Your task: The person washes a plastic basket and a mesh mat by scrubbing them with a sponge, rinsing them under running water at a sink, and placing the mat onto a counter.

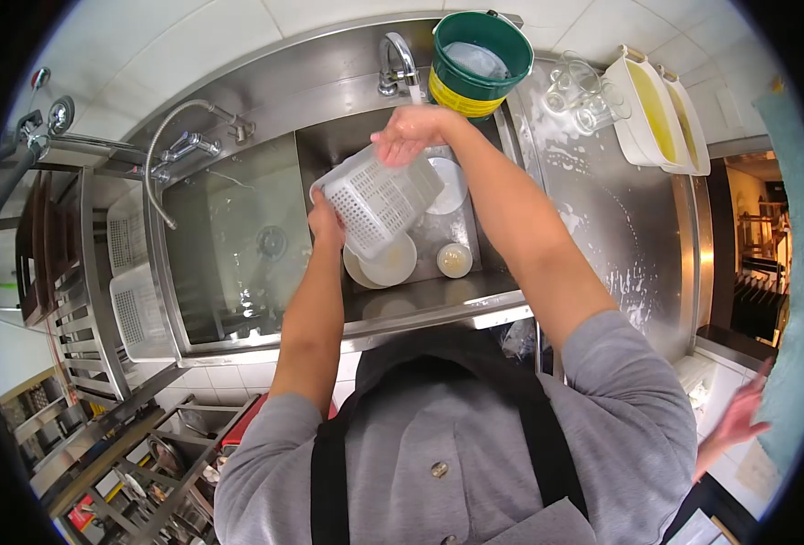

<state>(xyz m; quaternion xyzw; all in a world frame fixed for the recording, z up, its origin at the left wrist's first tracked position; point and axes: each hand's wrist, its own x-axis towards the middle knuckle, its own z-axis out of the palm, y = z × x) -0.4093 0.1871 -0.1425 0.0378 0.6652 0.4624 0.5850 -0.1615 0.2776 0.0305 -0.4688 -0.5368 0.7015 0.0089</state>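
Note:
A white perforated plastic basket (379, 200) is tilted on its side over the right sink basin. My left hand (326, 221) is closed on its left rim, with some fingers hidden behind the wall. My right hand (411, 133) is just below the tap (396, 65), over the basket's upper side, its fingers stretched out and slightly blurred. Whether it touches the basket I cannot tell. Under and beside the basket in the basin are a white plate (447, 186), more pale plates (391, 263) and a small white bowl (454, 261).
Water stands in the left basin (229, 245). A green bucket (481, 59) stands behind the right basin. Glasses (583, 95) and white containers with yellow inside (647, 109) are on the wet right counter (592, 209). Another person's hand (742, 413) shows at the lower right.

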